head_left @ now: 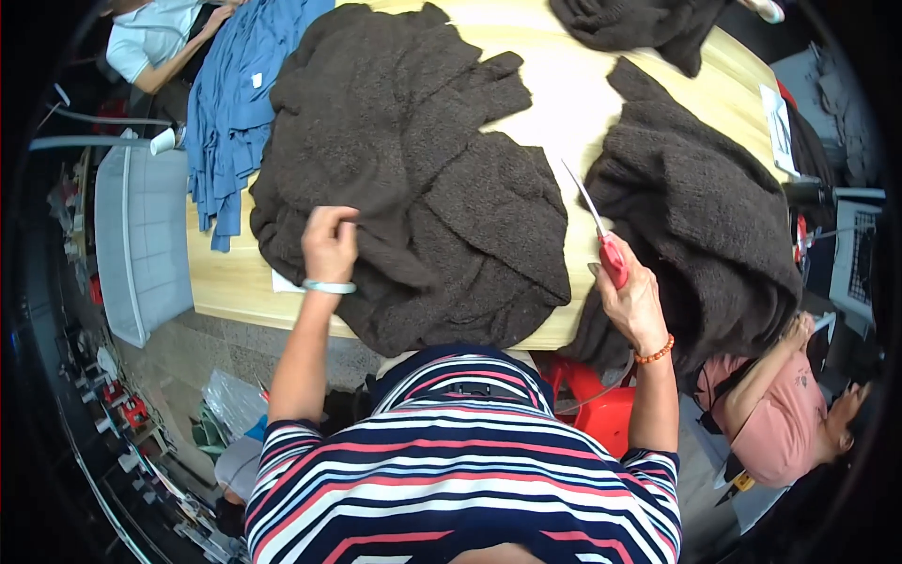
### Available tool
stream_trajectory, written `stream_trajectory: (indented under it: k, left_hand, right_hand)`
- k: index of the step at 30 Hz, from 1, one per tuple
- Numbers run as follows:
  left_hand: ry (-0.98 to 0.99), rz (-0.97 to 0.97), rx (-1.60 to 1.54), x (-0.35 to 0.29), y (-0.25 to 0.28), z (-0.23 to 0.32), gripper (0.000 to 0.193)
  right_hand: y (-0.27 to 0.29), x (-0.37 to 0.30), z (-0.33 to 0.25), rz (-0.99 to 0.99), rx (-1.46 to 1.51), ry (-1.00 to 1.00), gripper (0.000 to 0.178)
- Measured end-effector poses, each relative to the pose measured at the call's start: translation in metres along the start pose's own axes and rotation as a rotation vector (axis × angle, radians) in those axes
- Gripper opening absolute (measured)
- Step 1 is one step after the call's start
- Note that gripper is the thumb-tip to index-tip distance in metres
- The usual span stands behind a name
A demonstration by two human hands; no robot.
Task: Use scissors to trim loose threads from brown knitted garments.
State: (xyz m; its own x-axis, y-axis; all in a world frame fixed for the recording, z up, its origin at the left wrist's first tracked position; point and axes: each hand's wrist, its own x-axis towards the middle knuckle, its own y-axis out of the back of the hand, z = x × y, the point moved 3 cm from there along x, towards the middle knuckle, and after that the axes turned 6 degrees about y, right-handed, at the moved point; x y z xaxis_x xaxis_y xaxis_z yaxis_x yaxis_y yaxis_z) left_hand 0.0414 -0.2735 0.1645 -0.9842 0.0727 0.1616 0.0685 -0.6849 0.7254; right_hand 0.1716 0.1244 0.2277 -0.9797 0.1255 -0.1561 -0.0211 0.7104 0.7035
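Note:
A large heap of dark brown, nubby knit garment fabric (470,207) lies on the table right in front of me. My left hand (329,246), with a pale bracelet at the wrist, is over the heap's left part, its fingers curled together on the brown cloth. In my right hand (634,296), with an orange bead bracelet below it, are red-handled scissors (613,258). Their slim metal blades look closed and point away from me, up and to the left. They are held between the heap and a second brown garment pile (695,197) on the right.
The light wooden table (235,291) also bears blue garments (246,103) at the left and more brown cloth (648,23) at the far side. A whitish bin (141,240) stands left. Co-workers sit at far left and right (766,414). A red stool (601,418) is beside me.

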Motion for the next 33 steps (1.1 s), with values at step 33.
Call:
stream_trajectory:
  k: [33]
  left_hand:
    - [0.429,0.25,-0.022,-0.073,-0.026,-0.045,0.07]
  right_hand:
    - [-0.054,0.072,-0.081,-0.265,-0.104,0.127,0.041]
